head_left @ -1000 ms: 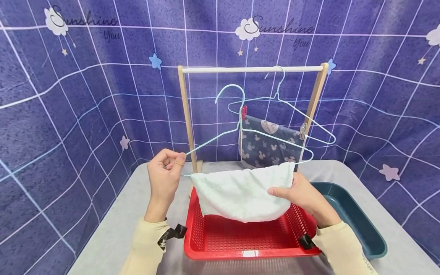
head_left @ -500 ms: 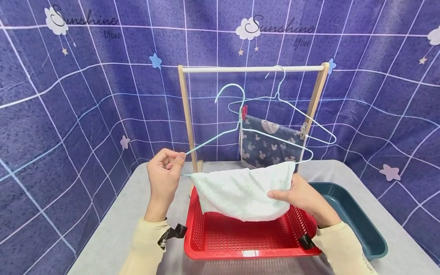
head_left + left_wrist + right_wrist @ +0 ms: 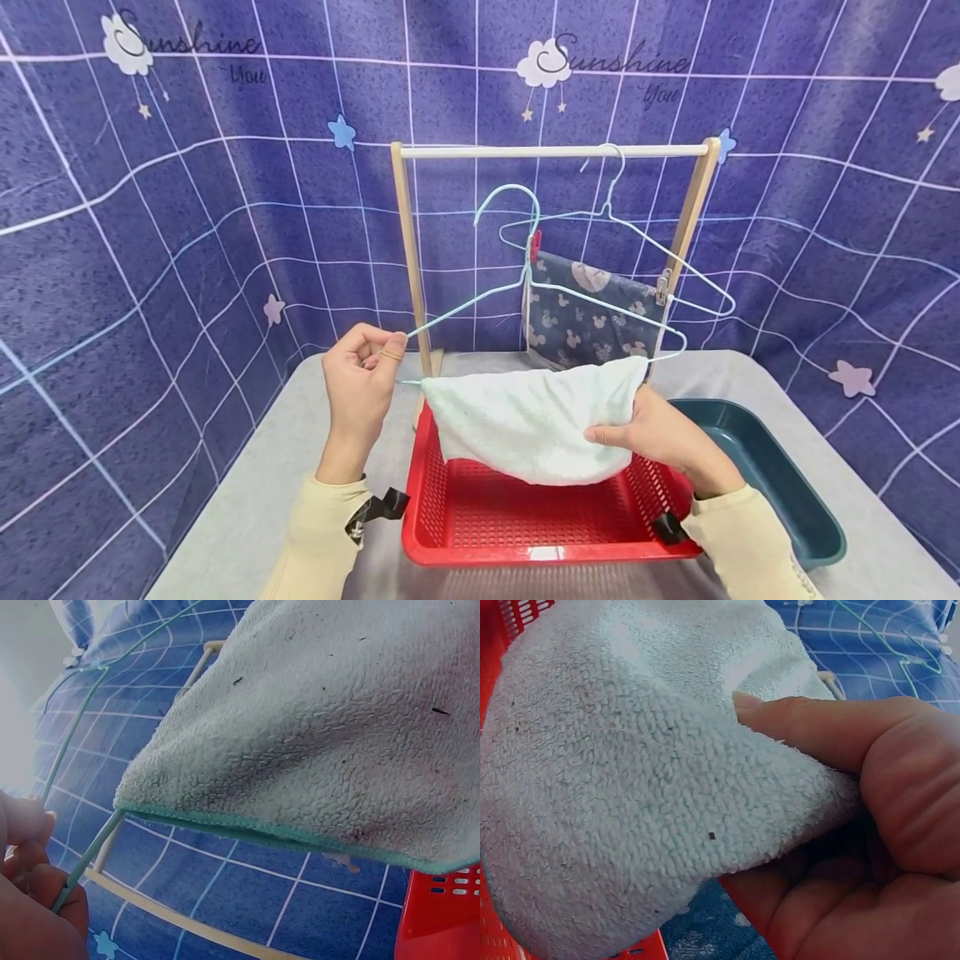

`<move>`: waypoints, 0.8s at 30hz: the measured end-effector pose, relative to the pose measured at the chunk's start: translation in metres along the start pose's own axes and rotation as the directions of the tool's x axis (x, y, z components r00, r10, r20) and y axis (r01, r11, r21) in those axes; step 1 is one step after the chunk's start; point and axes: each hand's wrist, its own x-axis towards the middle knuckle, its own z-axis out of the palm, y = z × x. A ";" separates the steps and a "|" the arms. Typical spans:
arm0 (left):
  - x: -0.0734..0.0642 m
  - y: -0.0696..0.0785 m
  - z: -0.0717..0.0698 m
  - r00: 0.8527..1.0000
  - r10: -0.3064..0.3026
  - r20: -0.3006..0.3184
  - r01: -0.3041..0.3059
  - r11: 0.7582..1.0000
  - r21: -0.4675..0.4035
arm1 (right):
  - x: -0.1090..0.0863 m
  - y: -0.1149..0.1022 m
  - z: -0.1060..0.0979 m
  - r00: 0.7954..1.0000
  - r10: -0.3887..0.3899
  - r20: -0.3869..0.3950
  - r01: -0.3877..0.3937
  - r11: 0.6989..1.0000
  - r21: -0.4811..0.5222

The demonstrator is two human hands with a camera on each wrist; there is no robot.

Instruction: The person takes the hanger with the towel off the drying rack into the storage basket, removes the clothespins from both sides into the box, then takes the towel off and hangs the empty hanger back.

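Observation:
A light mint wire hanger [image 3: 472,297] is held up in the head view, its hook pointing upward. My left hand [image 3: 360,367] grips the hanger's left corner. Folded over the hanger's lower bar hangs a pale towel [image 3: 525,425] with a green edge, dotted with small dark specks. My right hand [image 3: 667,433] pinches the towel's right side, thumb in front and fingers behind the cloth. In the right wrist view the towel [image 3: 630,787] is bunched between thumb and fingers. The left wrist view shows the left fingers [image 3: 45,885] curled round the green wire.
Below the towel stands a red perforated basket [image 3: 540,552]. A dark teal tray [image 3: 787,475] lies to its right. Behind is a rack with a white rail [image 3: 495,152], carrying another hanger [image 3: 667,254] with a clipped navy patterned cloth [image 3: 592,321].
The right hand has drawn slightly lower, and the towel's right side is gathered a little differently beneath it. The left hand stays put on the hanger.

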 end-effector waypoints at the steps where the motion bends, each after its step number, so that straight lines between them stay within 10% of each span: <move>1: 0.000 0.000 0.000 1.000 0.002 -0.001 -0.002 1.000 0.002 | 0.000 0.000 0.000 1.000 0.006 0.001 -0.006 1.000 -0.012; 24: -0.001 0.001 0.000 1.000 0.022 -0.002 -0.022 1.000 0.018 | -0.004 -0.001 -0.001 0.999 -0.022 0.045 0.028 0.990 -0.136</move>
